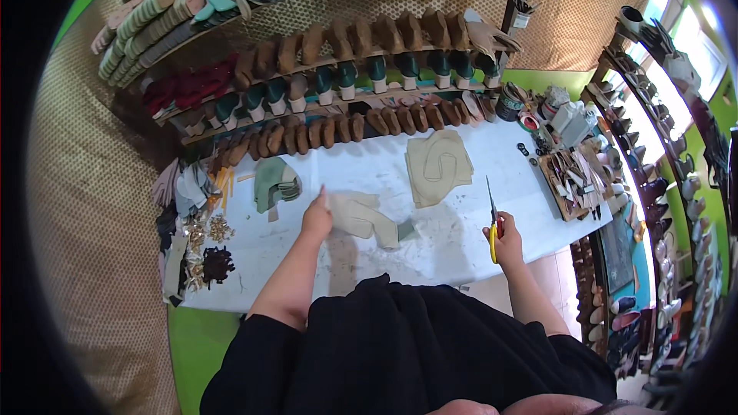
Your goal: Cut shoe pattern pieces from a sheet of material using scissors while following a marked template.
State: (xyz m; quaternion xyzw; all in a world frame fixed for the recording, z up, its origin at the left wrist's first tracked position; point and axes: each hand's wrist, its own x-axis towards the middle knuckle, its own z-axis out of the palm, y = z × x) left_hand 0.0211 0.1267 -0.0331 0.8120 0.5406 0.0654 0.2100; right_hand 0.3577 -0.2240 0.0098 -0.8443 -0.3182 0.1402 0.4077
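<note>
My left hand point(317, 217) is at the left end of a beige sheet-material piece point(374, 223), apparently pinching its edge; that end is smeared by motion. A small grey-green piece point(407, 230) lies partly under its right end. My right hand point(507, 243) holds scissors point(493, 224) with yellow and red handles near the table's front edge, blades pointing away from me. Further back lies a stack of beige sheets point(419, 177) with curved outlines drawn on top. Left of my left hand is a stack of curved green pieces point(270, 181).
The table has a white cover point(261, 265). Small metal fittings point(221, 228) and dark bits point(218, 263) lie at its left end. A tool tray point(565, 184) stands at the right. Shelves of brown shoe lasts point(338, 38) line the back; shoe racks point(653, 161) stand right.
</note>
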